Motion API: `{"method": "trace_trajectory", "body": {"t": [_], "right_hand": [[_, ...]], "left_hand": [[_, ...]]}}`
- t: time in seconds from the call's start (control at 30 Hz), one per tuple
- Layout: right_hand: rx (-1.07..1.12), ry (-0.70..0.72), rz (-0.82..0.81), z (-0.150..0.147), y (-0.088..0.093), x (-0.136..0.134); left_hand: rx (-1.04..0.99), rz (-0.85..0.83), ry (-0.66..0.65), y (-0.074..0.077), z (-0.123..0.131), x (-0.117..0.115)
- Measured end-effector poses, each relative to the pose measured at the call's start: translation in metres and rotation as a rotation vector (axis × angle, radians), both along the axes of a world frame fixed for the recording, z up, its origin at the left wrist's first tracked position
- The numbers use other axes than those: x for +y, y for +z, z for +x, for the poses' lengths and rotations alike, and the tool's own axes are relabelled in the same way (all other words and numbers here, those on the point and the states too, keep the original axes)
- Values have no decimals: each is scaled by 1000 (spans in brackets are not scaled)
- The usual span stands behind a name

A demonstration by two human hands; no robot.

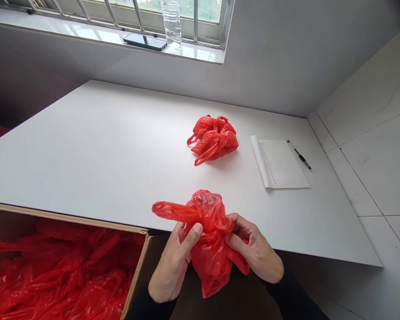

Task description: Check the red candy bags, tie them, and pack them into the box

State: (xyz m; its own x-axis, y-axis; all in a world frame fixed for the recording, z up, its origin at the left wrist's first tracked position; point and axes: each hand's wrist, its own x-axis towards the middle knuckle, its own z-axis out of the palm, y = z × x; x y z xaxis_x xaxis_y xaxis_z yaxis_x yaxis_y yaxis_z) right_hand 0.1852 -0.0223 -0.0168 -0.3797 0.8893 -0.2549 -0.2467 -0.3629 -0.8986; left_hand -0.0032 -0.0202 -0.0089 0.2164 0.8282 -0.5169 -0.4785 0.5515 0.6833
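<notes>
A crumpled red plastic bag (209, 235) is held at the near edge of the white table (96, 151). My left hand (172, 266) grips its left side, thumb pressed on the plastic. My right hand (257, 251) pinches its right side with curled fingers. One loose handle sticks out to the left. Farther back on the table lies a small pile of knotted red bags (214, 138), untouched.
An open cardboard box (138, 266) at the lower left holds several loose red bags (58, 275). A notepad (280, 163) and pen (299, 154) lie at the table's right. On the windowsill stand a phone (144, 41) and water bottle (172, 23). A tiled wall runs along the right.
</notes>
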Motion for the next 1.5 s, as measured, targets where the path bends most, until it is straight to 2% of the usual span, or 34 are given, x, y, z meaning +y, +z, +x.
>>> {"method": "trace_trajectory", "body": {"t": [0.07, 0.13, 0.23, 0.33, 0.43, 0.63, 0.77, 0.83, 1.0, 1.17, 1.3, 1.4, 1.5], "right_hand": [[-1, 49, 8, 0, 3, -1], [-29, -2, 23, 0, 4, 1], [-110, -128, 25, -1, 4, 6], [-203, -128, 24, -5, 6, 9], [-265, -177, 42, -5, 6, 5], [-208, -129, -115, 3, -2, -2], [-220, -24, -92, 1, 1, 0], [-215, -35, -73, -3, 4, 2], [-163, -189, -33, -7, 7, 9], [-90, -158, -48, -4, 5, 11], [-74, -232, -75, -4, 0, 13], [-36, -255, -81, -5, -1, 14], [-21, -206, -61, -5, 2, 14]], "left_hand": [[15, -34, 34, -3, 2, 4], [56, -34, 38, -6, 2, 5], [161, 56, -73, -8, 0, 4], [243, 163, -189, -4, 0, -1], [237, 210, -242, 2, 4, -6], [90, 179, -150, -5, 10, -12], [63, 145, -57, -8, 6, -9], [7, 110, -37, -5, 2, -7], [-91, 31, -78, 0, -2, -1], [-79, -5, -60, -4, -2, 2], [-85, -41, -92, -4, 0, -3], [-49, -2, -122, -6, 2, -6], [-14, 24, -109, -10, 2, -6]]}}
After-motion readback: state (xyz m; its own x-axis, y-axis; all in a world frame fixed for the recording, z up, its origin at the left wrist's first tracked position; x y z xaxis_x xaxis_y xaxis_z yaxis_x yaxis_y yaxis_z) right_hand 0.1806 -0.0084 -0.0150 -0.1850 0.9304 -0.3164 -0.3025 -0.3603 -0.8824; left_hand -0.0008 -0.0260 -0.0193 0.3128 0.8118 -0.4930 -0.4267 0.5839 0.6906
